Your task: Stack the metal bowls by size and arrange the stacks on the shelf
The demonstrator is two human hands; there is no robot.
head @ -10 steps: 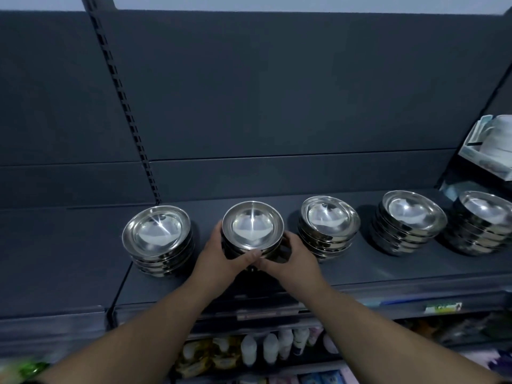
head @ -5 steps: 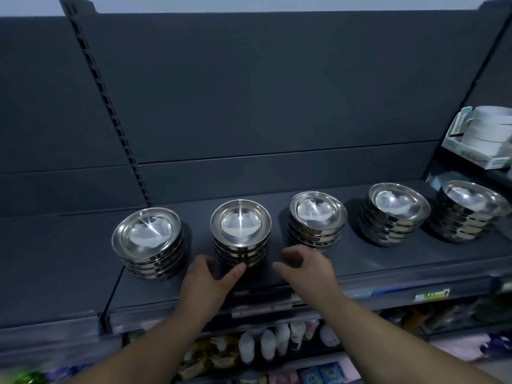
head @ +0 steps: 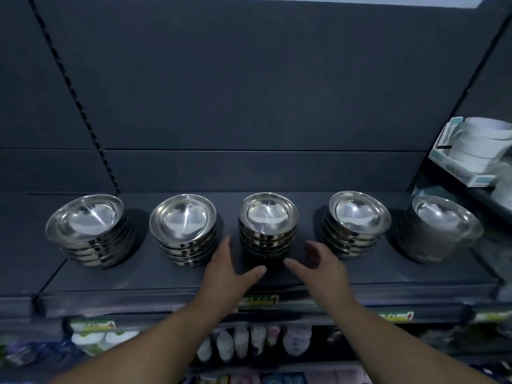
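Observation:
Several stacks of shiny metal bowls stand in a row on the dark shelf (head: pixel 166 275). From the left: first stack (head: pixel 88 231), second stack (head: pixel 184 228), middle stack (head: pixel 267 223), fourth stack (head: pixel 357 225), blurred fifth stack (head: pixel 440 231). My left hand (head: pixel 227 268) lies open just left of and in front of the middle stack, thumb pointing right. My right hand (head: pixel 318 266) is open on the stack's right, fingers spread and loosely bent. Neither hand touches the stack; both hold nothing.
A dark back panel rises behind the bowls. White dishes in a box (head: pixel 476 151) sit on a higher shelf at the right. Bottles (head: pixel 249 342) and packets fill the shelf below. Price labels (head: pixel 259 300) run along the front edge.
Both hands let go of the second stack, drew back, then moved right to flank the middle stack. The camera turned right, so the stacks now sit further left in view.

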